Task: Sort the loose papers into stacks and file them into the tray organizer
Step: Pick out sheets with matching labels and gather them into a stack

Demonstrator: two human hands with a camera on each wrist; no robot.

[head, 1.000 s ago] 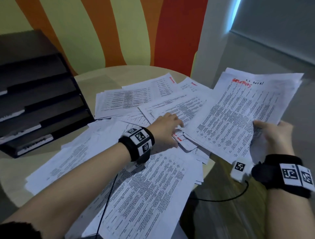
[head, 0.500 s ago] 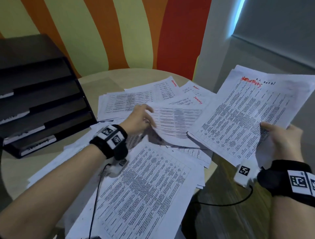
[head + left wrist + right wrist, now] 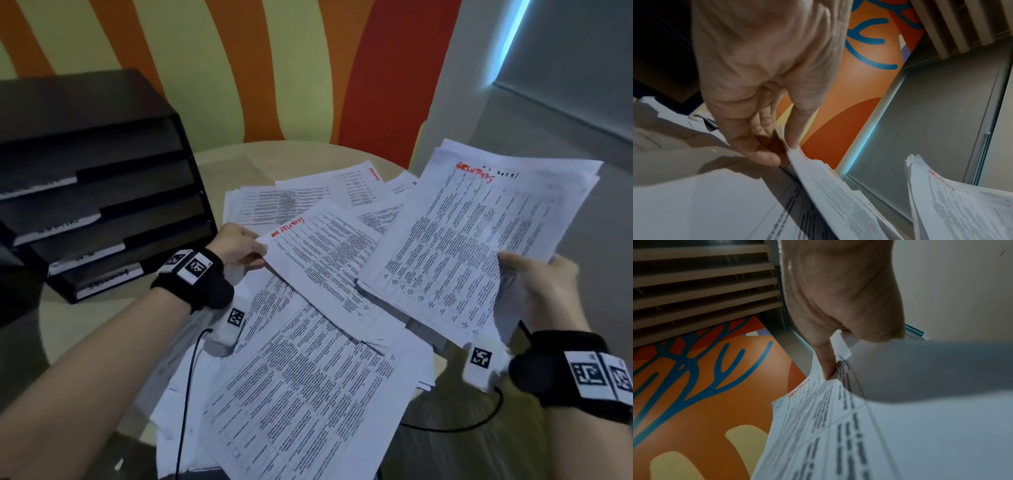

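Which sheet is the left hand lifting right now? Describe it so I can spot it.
Start at the black tray organizer on the round table. Just right of it, the left hand pinches one sheet by its corner. Unlike the papers lying flat, it is raised, slanting toward the stack in the right hand.

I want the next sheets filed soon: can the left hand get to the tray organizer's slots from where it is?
Probably yes. The left hand pinches a sheet beside the tray organizer, and nothing stands between them.
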